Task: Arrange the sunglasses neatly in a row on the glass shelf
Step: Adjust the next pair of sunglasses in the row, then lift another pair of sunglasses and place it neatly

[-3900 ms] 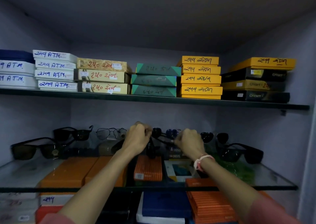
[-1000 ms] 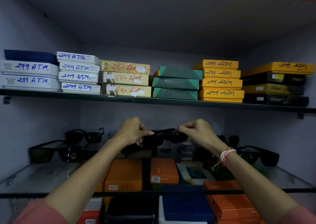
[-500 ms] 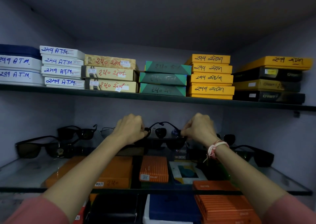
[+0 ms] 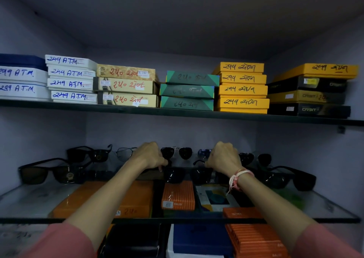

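Midway along the glass shelf (image 4: 23, 200), our left hand (image 4: 150, 156) and right hand (image 4: 223, 156) seemingly pinch the dark sunglasses (image 4: 187, 174), which, lowered carelessly, could knock the far pairs (image 4: 177, 152).

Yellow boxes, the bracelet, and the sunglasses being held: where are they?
Yellow boxes (image 4: 241, 89): head view, front of the third box.
Bracelet (image 4: 239, 176): head view, threads at the right wrist.
Sunglasses (image 4: 174, 175): head view, one dark lens.
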`<state>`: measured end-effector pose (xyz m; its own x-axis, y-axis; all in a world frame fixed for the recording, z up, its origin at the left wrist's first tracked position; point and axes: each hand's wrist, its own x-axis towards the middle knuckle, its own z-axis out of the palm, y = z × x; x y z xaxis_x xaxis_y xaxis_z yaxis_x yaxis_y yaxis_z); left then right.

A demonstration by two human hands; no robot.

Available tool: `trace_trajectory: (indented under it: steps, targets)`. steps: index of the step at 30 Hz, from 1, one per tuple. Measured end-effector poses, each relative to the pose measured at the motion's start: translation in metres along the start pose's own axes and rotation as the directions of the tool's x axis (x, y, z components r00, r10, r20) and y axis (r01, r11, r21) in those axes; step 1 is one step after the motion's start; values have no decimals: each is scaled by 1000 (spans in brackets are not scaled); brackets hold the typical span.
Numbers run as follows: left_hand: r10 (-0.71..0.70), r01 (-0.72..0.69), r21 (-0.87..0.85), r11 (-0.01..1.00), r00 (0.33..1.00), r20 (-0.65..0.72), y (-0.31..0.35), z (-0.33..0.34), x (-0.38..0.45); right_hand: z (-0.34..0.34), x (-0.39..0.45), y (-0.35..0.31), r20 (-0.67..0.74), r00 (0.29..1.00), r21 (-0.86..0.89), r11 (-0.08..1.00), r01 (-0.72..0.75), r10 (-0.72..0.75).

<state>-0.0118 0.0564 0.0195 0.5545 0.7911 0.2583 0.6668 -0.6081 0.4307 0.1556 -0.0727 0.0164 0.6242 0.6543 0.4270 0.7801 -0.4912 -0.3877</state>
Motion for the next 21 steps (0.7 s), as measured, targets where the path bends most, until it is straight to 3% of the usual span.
trace_trajectory:
  steps: [6,9,13,18,21]
  targets:
    - [-43,57,141,988,994,-100,-14,-6,10,-3,8,-1,18,1000,-6,1000,-12,12]
    - [-132,134,298,945,991,-26,-35,-8,14,-3,12,-5,-1,1000,24,1000,-1,1]
    - [-180,173,165,971,983,27,-55,-10,18,-2,8,-17,-42,999,37,999,19,-18]
    - [-143,161,104,981,977,-158,-70,-27,5,1,-1,-41,-78,995,89,993,75,-68]
    - [-28,43,50,998,967,-254,-78,-45,-7,5,-2,-65,-106,987,199,970,140,-121]
